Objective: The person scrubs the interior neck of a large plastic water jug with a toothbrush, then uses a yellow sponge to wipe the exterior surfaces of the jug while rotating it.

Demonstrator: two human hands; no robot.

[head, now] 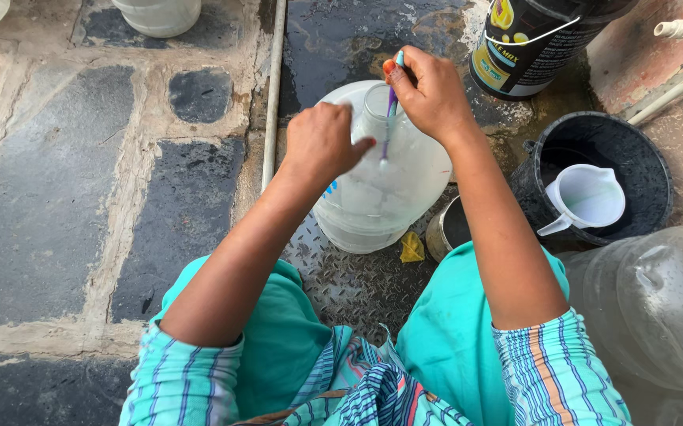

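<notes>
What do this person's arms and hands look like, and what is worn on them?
Both hands, left hand and right hand, are bare, with no gloves, rings or bangles visible. The forearms are uncovered. Short sleeves end near the elbows, turquoise with thin blue, white and orange stripes.

1. One view only, worn on the person's head, looking steeply down over the knees.
2. It sits close: forearms enter from 6 o'clock, reaching toward 12.
3. Stone paving (49, 197) fills 9 o'clock; a black bucket (633, 158) lies at 3 o'clock.
</notes>
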